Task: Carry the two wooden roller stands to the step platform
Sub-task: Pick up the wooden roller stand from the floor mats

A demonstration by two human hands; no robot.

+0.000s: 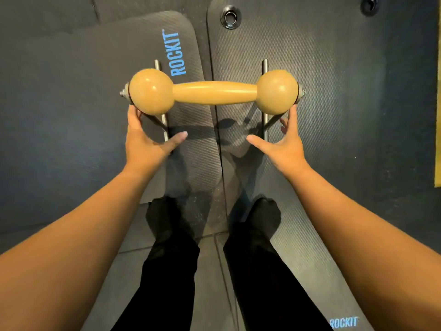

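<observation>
wooden roller stand (214,92) on dark mats (310,75) — left hand (145,137), right hand (284,144), fingers spread wide beside it

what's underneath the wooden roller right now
Under the wooden roller are its metal stand and two dark exercise mats meeting at a seam. The roller's balls hide where the frame joins the axle.

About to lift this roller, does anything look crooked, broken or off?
Nothing stands out. The roller sits level on its metal stand, straddling two mats, with the left hand and right hand open at its ends.
</observation>
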